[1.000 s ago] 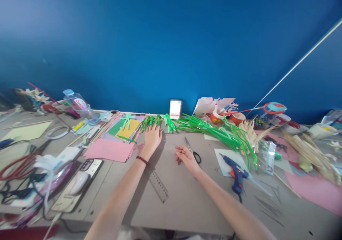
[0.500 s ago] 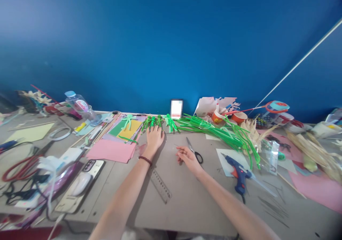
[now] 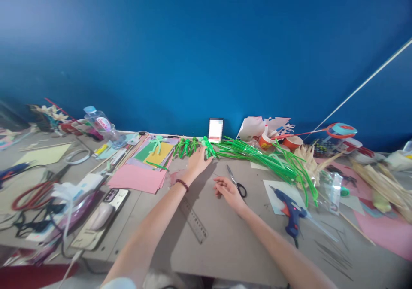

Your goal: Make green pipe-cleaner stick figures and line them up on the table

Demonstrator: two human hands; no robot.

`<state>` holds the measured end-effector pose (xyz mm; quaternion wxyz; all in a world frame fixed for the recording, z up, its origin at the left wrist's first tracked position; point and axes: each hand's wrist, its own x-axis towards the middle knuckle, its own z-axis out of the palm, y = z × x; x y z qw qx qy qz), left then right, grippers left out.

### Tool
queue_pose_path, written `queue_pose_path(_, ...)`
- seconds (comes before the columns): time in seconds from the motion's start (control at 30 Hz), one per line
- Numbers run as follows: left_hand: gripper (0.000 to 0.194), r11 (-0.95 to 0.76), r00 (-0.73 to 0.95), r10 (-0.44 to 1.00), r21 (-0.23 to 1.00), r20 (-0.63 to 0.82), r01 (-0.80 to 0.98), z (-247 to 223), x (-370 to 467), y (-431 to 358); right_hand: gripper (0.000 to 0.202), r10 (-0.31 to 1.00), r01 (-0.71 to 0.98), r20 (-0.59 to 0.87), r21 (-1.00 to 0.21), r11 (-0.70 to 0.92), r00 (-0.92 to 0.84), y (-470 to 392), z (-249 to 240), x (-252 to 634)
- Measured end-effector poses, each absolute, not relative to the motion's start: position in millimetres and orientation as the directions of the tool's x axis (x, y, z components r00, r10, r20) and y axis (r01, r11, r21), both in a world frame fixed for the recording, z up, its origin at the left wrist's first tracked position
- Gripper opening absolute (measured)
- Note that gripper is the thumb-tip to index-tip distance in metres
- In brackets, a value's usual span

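My left hand [image 3: 198, 162], with a beaded bracelet at the wrist, reaches to the back of the table. Its fingers stretch forward over the edge of a light green pipe-cleaner figure [image 3: 208, 148], touching or nearly touching it; the fingertips are partly hidden. Left of it several darker green pipe-cleaner figures [image 3: 186, 147] stand in a row. My right hand [image 3: 227, 190] rests on the table with fingers loosely curled in and nothing visible in them. Scissors [image 3: 237, 184] lie just beyond it. A clear ruler [image 3: 195, 222] lies between my forearms.
Green pipe cleaners [image 3: 267, 162] lie in a bundle at back right, near a blue glue gun [image 3: 291, 211] on white paper. Pink paper sheets [image 3: 137, 178], a phone [image 3: 99, 220] and a plastic bottle [image 3: 101, 123] are on the left. A small bright screen [image 3: 215, 130] stands against the wall.
My left hand has slid right, from over the dark green figures to the light green one. My right hand stays in place. The view has shifted slightly.
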<state>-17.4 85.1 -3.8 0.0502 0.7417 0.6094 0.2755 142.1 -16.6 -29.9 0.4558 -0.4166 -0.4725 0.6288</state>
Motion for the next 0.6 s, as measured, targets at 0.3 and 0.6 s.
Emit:
queue_pose_path(0.3, 0.024, -0.25, -0.048, 0.887, 0.563, 0.46, 0.788, -24.3, -8.9, 93.9, 0.037, 0.96, -0.183, -0.089, -0.973, -0.141, -0.266, -16.1, -27.9, 142.3)
queue_pose_path(0.6, 0.029, -0.3, -0.145, 0.822, 0.635, 0.551, 0.711, -2.4, -29.6, 88.4, 0.035, 0.964, -0.171, -0.087, -0.976, -0.133, -0.252, -16.7, -28.8, 143.1)
